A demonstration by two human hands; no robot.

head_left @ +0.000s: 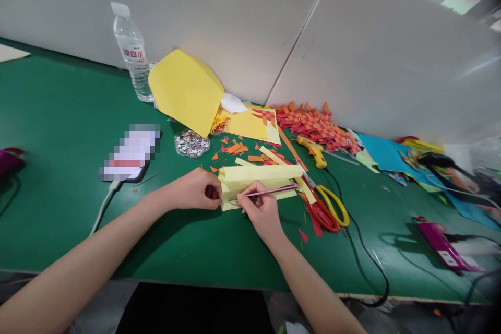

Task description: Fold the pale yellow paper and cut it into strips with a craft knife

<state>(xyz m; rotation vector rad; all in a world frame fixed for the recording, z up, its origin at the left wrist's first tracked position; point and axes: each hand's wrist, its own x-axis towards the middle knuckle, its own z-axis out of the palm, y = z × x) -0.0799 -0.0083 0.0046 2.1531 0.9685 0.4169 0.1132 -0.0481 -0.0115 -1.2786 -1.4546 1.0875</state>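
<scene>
Two bare hands meet over the middle of the desk (188,255), and the fingers are busy at close range. The right hand (262,211) has thumb and fingers pinched round a slim pink pen (274,190), gripped low by its point — for fine control, I'd judge — with the tail slanting off to the right. The left hand (199,190) is curled, its fingertips narrowed against the left end of the folded pale yellow paper (258,173), probably to steady it; whether they pinch the sheet or merely press it, I can't tell from here. The paper lies crosswise between the desk's near and far edges, its long side roughly along them, which seems to suit both arms coming in from the near edge. Just beyond its right end rest the scissors (324,191), handles towards the near edge, handy for the right hand. Orange scraps (235,147) are strewn behind the paper, and past them a yellow glue gun (313,151) lies on its side, its cord trailing over the near edge — clear of the paper, presumably on purpose. Red-and-orange woven pieces (313,122) are heaped at the far edge against the grey panel (235,10), as if parked out of the way. Left of the work sit a phone (131,154) on its cable and, by the far edge, a water bottle (135,57), well apart from the pen.
</scene>
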